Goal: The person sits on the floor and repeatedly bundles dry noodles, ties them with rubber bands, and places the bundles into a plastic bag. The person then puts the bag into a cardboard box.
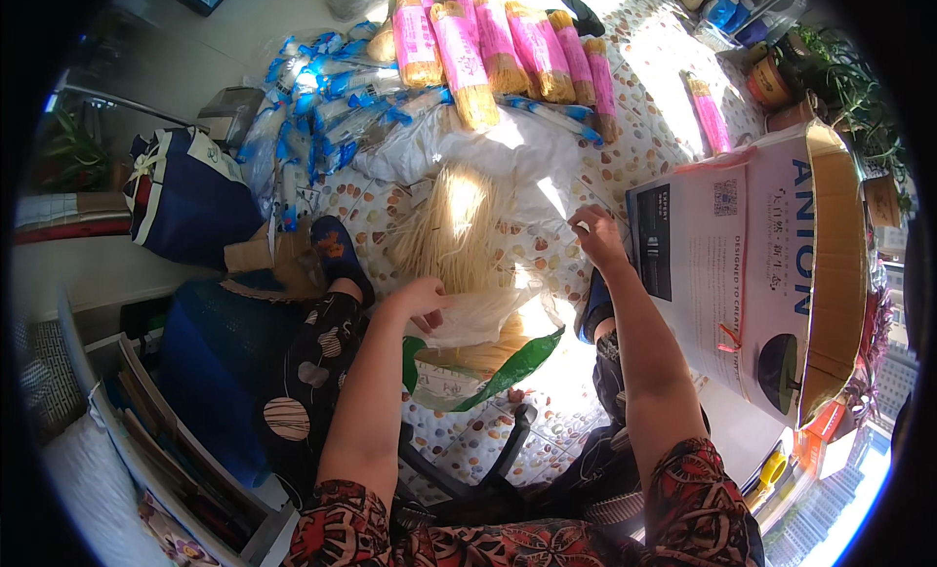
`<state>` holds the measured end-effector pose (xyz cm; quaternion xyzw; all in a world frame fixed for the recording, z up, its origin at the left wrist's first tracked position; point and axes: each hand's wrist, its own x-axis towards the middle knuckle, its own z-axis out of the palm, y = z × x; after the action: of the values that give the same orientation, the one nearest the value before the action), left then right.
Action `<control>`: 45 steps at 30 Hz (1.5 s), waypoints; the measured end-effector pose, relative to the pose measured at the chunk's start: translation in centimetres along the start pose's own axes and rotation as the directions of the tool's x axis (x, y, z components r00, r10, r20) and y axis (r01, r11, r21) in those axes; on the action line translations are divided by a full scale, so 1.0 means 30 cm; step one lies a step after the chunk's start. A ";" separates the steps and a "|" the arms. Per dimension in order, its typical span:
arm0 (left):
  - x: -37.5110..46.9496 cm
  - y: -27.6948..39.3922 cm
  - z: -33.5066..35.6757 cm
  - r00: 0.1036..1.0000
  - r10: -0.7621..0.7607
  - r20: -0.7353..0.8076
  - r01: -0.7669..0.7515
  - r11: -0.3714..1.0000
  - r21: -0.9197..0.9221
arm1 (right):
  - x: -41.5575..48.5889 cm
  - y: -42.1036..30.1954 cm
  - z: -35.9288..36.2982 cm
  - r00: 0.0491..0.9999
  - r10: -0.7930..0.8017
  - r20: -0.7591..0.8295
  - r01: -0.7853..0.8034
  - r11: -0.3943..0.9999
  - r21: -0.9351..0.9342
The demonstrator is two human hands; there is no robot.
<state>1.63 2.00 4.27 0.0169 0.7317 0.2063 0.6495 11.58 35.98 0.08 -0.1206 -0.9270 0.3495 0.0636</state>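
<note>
A loose bundle of pale dry noodle-like strands lies on the floor between my feet, partly on a white plastic sheet. My left hand is at the near end of the strands, its fingers bent over the edge of a translucent white plastic bag. That bag overlaps a green-edged plastic bag, where more yellowish strands show. My right hand hangs to the right of the bundle with fingers curled together. Whether anything thin is pinched in it is not clear.
Several pink-wrapped bundles lie beyond, over blue-and-white plastic packs. One more pink bundle lies far right. A large open cardboard box stands on the right. Left are a navy bag and a blue bin.
</note>
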 end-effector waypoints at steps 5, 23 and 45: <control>0.260 0.004 -0.007 0.710 0.399 -0.580 -0.209 0.906 0.368 | -0.122 0.102 0.253 0.951 0.190 0.242 -0.090 0.924 -0.373; 0.431 -0.161 -0.011 0.385 0.389 -0.837 -0.590 0.801 0.101 | -0.137 -0.080 0.549 0.447 0.536 0.716 -0.526 0.805 -0.274; 0.391 -0.126 -0.265 0.008 0.070 -0.997 -0.531 0.846 0.055 | -0.068 -0.168 0.798 0.703 0.635 0.320 -0.700 0.538 0.470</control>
<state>-6.88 -0.25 -7.44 -0.0786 0.8997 0.4209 -0.0847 7.81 16.62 -14.54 -0.4211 -0.6665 0.6080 -0.0939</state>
